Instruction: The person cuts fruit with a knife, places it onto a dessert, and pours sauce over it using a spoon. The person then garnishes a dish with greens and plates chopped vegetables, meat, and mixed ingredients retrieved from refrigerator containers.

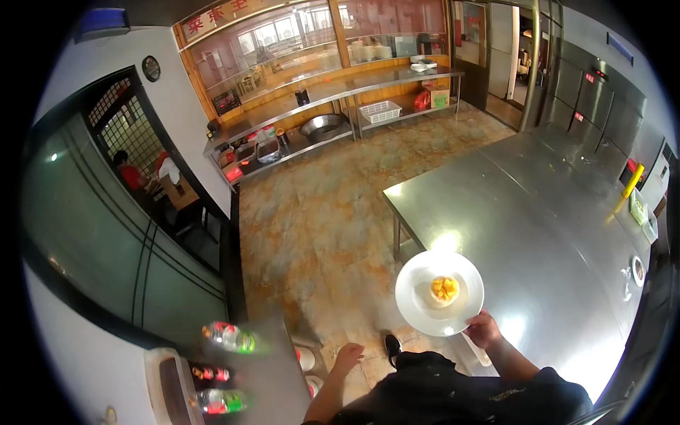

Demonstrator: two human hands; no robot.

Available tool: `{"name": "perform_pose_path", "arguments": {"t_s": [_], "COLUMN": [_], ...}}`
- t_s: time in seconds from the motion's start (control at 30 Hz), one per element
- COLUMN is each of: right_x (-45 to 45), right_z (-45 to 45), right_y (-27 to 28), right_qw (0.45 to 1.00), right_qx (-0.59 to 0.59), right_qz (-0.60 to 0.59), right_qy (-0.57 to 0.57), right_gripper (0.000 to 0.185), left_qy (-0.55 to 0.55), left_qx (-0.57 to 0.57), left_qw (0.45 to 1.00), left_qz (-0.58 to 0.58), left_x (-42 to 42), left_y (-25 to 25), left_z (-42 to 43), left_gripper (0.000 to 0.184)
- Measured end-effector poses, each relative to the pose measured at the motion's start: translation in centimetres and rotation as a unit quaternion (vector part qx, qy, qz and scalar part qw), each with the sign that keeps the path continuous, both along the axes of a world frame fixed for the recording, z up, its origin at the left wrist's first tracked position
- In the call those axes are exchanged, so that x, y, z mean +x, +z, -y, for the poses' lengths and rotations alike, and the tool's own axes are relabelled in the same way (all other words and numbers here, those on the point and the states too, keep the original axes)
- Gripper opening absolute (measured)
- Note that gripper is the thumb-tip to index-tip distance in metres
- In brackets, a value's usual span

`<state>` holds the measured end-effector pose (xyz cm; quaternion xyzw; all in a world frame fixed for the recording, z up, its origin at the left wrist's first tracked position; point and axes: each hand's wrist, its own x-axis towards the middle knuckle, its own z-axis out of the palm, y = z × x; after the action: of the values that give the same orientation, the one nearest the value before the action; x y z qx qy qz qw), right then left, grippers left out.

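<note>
1. Right here at the near-left edge of the broad, rectangular stainless-steel table (524, 212), the person's right hand (484, 329) has the plate: thumb and fingers pinch the rim.
2. And that's a round, white, wide-rimmed plate (413, 301), out over the table's near-left edge; whether it touches the steel, I can't tell.
3. At its middle sits a small mound of orange-yellow chunks on a round white base (445, 288).
4. Left of the table, over the floor, there's the left hand (347, 355), holding nothing! Fingers look loosely bent; pressed together or apart, I can't tell.
5. Further left of the table, a smooth grey counter (273, 382) carries clear plastic bottles with green labels (230, 338), blurred.
6. Over on the table's right side, a long, bright-yellow object (632, 179) stands near a pale tray of green food (639, 210).
7. Beyond the table, across the mottled brown tiled floor (319, 212), runs a long, two-level steel shelf (326, 93), a wide, round metal basin (324, 129) and a white, slatted plastic basket (380, 111) down below.
8. Far left of the table, through a dark-framed doorway, a person in red (129, 170)!
</note>
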<state>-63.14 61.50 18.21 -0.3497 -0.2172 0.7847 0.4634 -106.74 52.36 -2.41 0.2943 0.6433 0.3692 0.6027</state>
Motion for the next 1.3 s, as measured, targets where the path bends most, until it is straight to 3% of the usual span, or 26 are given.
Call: {"name": "perform_pose_path", "arguments": {"t_s": [0.07, 0.1, 0.13, 0.17, 0.2, 0.23, 0.27, 0.33, 0.47, 0.63, 0.7, 0.77, 0.8, 0.83, 0.93, 0.97, 1.03, 1.1, 1.13, 1.17, 1.2, 1.3], "right_x": [-2.1, -4.7, -7.4, -10.1, -12.6, -15.1, -17.6, -22.3, -31.7, -39.4, -41.3, -42.5, -43.4, -44.4, -48.2, -49.3, -51.8, -56.2, -57.4, -59.3, -61.6, -66.9], "right_z": [-7.1, -10.3, -14.0, -18.0, -21.9, -25.7, -29.8, -37.5, -52.2, -66.9, -72.6, -78.5, -81.6, -84.5, -94.5, -98.0, -105.9, -114.4, -118.7, -122.5, -126.7, -138.1], "right_y": [-0.5, 0.1, 0.7, 1.0, 1.1, 0.8, 0.0, -1.6, -1.6, 2.5, 3.6, 3.5, 3.3, 3.0, 1.9, 1.4, 0.8, 1.4, -0.7, -0.5, 0.3, -0.2], "right_qw": [1.0, 1.0, 0.999, 0.999, 0.999, 0.998, 0.997, 0.995, 0.992, 0.998, 0.999, 0.999, 0.999, 0.998, 0.997, 0.997, 0.997, 0.998, 0.998, 0.998, 0.998, 0.997], "right_qx": [0.008, -0.002, -0.008, -0.01, -0.013, -0.016, -0.006, 0.014, 0.053, 0.026, -0.004, 0.02, 0.033, 0.047, 0.028, 0.024, 0.012, 0.003, 0.02, 0.02, 0.017, 0.012], "right_qz": [-0.013, -0.018, -0.023, -0.03, -0.036, -0.04, -0.055, -0.08, -0.088, -0.064, -0.036, -0.03, -0.029, -0.028, -0.031, -0.035, -0.018, -0.032, -0.044, -0.046, -0.047, -0.057], "right_qy": [0.018, 0.019, 0.021, 0.028, 0.034, 0.041, 0.046, 0.059, 0.069, 0.006, -0.038, -0.033, -0.032, -0.031, -0.062, -0.066, -0.071, -0.062, -0.044, -0.044, -0.045, -0.047], "right_gripper": [0.046, 0.046, 0.046, 0.046, 0.045, 0.044, 0.043, 0.042, 0.045, 0.051, 0.055, 0.056, 0.056, 0.055, 0.055, 0.054, 0.053, 0.052, 0.052, 0.051, 0.051, 0.05], "left_qy": [-0.064, -0.179, -0.316, -0.374, -0.371, -0.273, -0.184, -0.116, -0.088, -0.141, -0.18, -0.294, -0.179, -0.011, 0.096, 0.073, 0.037, -0.017, -0.272, -0.424, -0.439, -0.309], "left_qx": [0.01, 0.068, 0.177, 0.259, 0.172, 0.007, -0.099, -0.173, -0.206, -0.122, 0.001, 0.115, 0.028, -0.041, 0.054, 0.042, -0.038, -0.095, 0.007, 0.156, 0.149, -0.074], "left_qw": [0.994, 0.958, 0.846, 0.755, 0.802, 0.908, 0.945, 0.955, 0.951, 0.929, 0.854, 0.769, 0.898, 0.968, 0.979, 0.996, 0.974, 0.989, 0.916, 0.75, 0.734, 0.876], "left_qz": [-0.083, -0.213, -0.391, -0.472, -0.435, -0.319, -0.25, -0.211, -0.214, -0.319, -0.488, -0.556, -0.401, -0.248, -0.173, -0.036, 0.219, -0.11, -0.294, -0.483, -0.497, -0.363], "left_x": [-5.1, -7.9, -10.5, -12.7, -13.9, -14.8, -15.9, -18.3, -25.6, -38.5, -44.5, -50.4, -51.7, -52.8, -56.3, -58.8, -64.1, -63.0, -63.7, -64.5, -64.5, -67.0], "left_y": [-2.9, -4.5, -6.0, -7.3, -6.9, -5.8, -5.5, -5.4, -6.1, -9.1, -12.5, -9.3, -5.8, -1.7, 1.3, -1.3, -7.1, -5.1, -4.6, -4.4, -4.1, -2.8], "left_z": [-3.8, -4.5, -4.5, -4.5, -4.9, -6.3, -8.2, -12.7, -25.5, -46.5, -58.1, -70.7, -77.1, -83.7, -97.1, -99.6, -104.4, -105.8, -105.9, -105.9, -105.6, -109.6], "left_gripper": [0.03, 0.03, 0.032, 0.034, 0.035, 0.037, 0.038, 0.04, 0.046, 0.052, 0.055, 0.045, 0.038, 0.03, 0.025, 0.025, 0.024, 0.029, 0.033, 0.038, 0.035, 0.027]}}
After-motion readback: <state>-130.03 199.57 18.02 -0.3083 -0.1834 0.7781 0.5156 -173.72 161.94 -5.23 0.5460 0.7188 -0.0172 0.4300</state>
